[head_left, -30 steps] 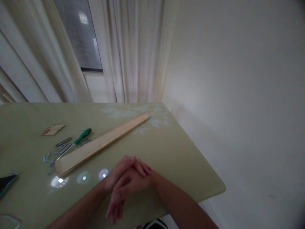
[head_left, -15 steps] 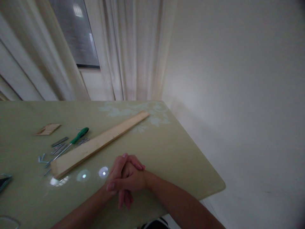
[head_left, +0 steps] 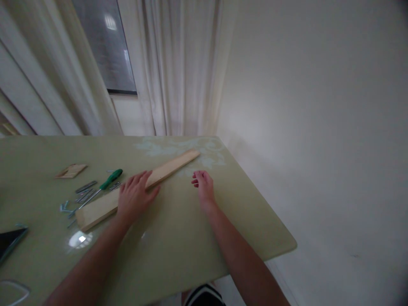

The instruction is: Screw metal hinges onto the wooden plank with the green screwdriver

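A long pale wooden board (head_left: 174,166) lies slantwise on the table, its near end to the left. My left hand (head_left: 135,197) is over its middle, fingers spread across the wood and thumb stuck out past the near edge. To the right, my right hand (head_left: 203,186) hovers beside the board's far half, fingers loosely bent and apart, holding nothing visible. Left of the board are a screwdriver (head_left: 111,178) with a green handle, several metal strips (head_left: 85,194) and several screws or bolts (head_left: 65,207), too small to tell which.
A small flat wooden piece (head_left: 72,171) lies at the left of the greenish table (head_left: 178,250). A dark object (head_left: 11,240) and a pale loop (head_left: 15,289) are near the left edge. Curtains (head_left: 181,68) hang behind, and a white wall (head_left: 302,106) stands right.
My hands were clasped together in front of the board. They have come apart: the left has moved up and left onto the board, the right up and right.
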Demonstrator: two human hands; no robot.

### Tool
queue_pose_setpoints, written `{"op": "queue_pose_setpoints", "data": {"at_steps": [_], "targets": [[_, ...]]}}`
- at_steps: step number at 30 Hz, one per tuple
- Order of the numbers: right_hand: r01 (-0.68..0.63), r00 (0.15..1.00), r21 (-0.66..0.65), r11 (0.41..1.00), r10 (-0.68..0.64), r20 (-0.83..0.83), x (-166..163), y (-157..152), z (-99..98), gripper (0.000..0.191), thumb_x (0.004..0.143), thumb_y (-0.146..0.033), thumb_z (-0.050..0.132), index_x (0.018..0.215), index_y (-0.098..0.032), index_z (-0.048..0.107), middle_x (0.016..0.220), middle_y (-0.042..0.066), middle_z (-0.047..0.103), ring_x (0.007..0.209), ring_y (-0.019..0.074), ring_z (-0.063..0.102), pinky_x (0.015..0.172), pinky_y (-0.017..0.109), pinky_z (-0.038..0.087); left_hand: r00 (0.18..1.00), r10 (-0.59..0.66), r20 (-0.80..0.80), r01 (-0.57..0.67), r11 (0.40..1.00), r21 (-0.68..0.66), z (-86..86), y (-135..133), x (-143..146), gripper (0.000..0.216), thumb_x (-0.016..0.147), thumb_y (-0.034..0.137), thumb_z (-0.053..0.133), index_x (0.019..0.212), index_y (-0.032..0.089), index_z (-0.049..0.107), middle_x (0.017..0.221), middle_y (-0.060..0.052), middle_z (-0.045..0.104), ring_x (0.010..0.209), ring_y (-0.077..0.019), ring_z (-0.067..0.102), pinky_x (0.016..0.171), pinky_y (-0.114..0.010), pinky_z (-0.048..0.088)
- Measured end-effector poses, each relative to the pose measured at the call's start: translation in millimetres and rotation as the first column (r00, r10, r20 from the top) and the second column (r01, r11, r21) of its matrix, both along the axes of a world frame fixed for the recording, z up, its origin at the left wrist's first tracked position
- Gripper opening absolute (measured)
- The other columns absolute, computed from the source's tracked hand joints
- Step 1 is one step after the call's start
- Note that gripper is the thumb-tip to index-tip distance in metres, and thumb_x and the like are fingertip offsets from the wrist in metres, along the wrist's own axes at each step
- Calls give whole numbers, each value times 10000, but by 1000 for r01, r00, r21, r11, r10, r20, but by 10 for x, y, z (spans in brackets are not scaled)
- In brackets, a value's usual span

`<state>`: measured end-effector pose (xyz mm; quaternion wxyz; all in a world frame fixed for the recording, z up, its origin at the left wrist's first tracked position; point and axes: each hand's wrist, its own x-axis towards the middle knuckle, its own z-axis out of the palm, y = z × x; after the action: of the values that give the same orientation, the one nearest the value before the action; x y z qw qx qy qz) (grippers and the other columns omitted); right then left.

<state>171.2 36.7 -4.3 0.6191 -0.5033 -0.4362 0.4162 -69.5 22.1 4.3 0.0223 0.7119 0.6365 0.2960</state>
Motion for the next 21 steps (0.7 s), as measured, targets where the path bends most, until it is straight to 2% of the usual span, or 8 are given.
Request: {"op": "queue_pose_setpoints", "data": {"at_steps": [2, 4, 7, 10, 13, 17, 21], "targets": [[72, 997, -23, 997, -71, 13, 82, 87, -75, 374, 872, -594, 550, 848, -223, 591, 862, 52, 658, 685, 162, 625, 615, 285, 478, 976, 119, -185, -120, 993, 9, -54, 64, -178, 809, 901, 615, 589, 1552, 144, 503, 1575, -222, 529, 1443, -470, 461, 1202, -629, 300], [100, 994, -30, 994, -99, 41, 99, 121, -134, 334, 874, -552, 547, 830, -223, 587, 828, 50, 652, 662, 165, 612, 591, 285, 470, 951, 137, -278, -160, 985, -63, -102, 103, -293, 813, 922, 644, 550, 1547, 126, 503, 1529, -230, 570, 1389, -470, 516, 1180, -604, 338], [90, 989, -3, 996, -89, 115, 50, 103, -155, 285, 888, -497, 542, 841, -222, 599, 808, 46, 656, 646, 165, 605, 581, 286, 466, 945, 78, -316, -129, 981, -143, -137, 153, -389, 737, 963, 629, 479, 1502, 131, 547, 1473, -217, 609, 1317, -454, 573, 1121, -574, 411], [43, 971, 68, 997, -57, 230, -17, 20, -100, 240, 891, -456, 575, 874, -221, 625, 832, 43, 676, 698, 169, 621, 644, 295, 490, 956, 33, -291, -76, 988, -138, -142, 193, -445, 644, 955, 601, 512, 1408, 160, 633, 1413, -199, 635, 1262, -442, 597, 1087, -558, 441], [-16, 931, 156, 988, -42, 362, -57, -96, -7, 216, 906, -423, 602, 958, -220, 652, 922, 56, 702, 788, 178, 636, 716, 304, 509, 964, -47, -262, 14, 992, -126, -148, 181, -418, 548, 968, 589, 522, 1333, 216, 688, 1349, -165, 659, 1240, -403, 602, 1093, -530, 438], [-52, 852, 243, 969, -84, 516, -55, -194, 79, 200, 940, -369, 587, 1053, -219, 655, 1034, 79, 691, 928, 199, 634, 858, 336, 516, 955, -212, -210, 187, 974, -131, -146, 38, -145, 461, 954, 565, 586, 1296, 276, 695, 1317, -122, 667, 1195, -354, 607, 1066, -496, 465], [-72, 752, 218, 973, -91, 653, -16, -170, 35, 169, 955, -315, 588, 1061, -206, 662, 1046, 96, 692, 984, 225, 632, 931, 372, 488, 874, -468, -128, 453, 882, -130, -99, -155, 196, 431, 959, 517, 625, 1319, 282, 657, 1305, -109, 667, 1192, -317, 601, 1065, -471, 466]]}}
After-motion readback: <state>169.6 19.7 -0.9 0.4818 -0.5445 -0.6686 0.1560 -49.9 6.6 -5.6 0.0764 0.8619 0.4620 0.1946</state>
